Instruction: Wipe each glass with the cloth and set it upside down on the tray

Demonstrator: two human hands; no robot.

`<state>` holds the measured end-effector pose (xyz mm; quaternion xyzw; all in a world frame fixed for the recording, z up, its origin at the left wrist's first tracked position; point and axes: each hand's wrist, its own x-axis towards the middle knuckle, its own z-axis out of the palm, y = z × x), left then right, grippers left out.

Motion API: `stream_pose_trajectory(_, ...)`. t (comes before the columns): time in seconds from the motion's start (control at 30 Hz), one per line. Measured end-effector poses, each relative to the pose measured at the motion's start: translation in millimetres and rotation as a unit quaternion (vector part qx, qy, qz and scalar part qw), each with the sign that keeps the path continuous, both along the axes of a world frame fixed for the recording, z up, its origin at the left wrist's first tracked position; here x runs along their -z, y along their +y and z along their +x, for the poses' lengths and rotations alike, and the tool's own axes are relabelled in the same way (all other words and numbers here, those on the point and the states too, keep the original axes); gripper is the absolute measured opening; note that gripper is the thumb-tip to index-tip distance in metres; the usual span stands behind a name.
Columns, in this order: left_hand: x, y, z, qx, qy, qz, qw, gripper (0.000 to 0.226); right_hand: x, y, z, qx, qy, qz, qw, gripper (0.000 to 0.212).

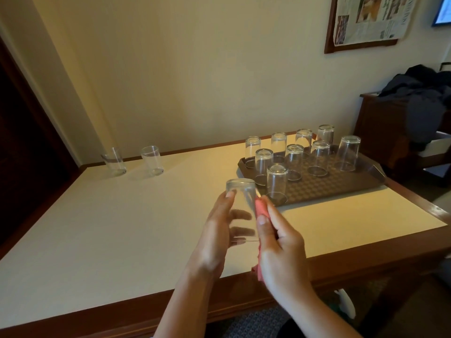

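Right hand point(280, 250) nearest camera, grip clenched on pink cloth point(260, 211), pressing it against the side of the held glass point(241, 206). Left hand point(217, 230) grasps that glass from the other side, fingers wrapped round it, base up, above the bench point(122, 228) just short of the tray. Bench: cream top, wood edging. Brown patterned tray point(341, 186) sits at far right of bench, carrying nine glasses point(277, 181) upside down in rough rows. Two upright glasses point(152, 161) stand apart at far left of bench near the wall. Dark clothing point(424, 93) piled on furniture at right.
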<state>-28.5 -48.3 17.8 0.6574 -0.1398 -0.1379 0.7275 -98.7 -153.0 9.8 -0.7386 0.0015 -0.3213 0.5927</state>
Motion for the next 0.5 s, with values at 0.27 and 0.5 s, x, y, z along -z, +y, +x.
stream_pose_trajectory(0.27,-4,-3,0,-0.079,-0.062,-0.010,0.995,0.074,-3,5,-3,-0.008,-0.016,0.002,1.000,0.041)
stream_pose_trajectory(0.5,-3,-2,-7,0.011,-0.021,-0.032,0.999,0.029,-13,-17,15,0.012,0.022,0.041,0.999,0.036)
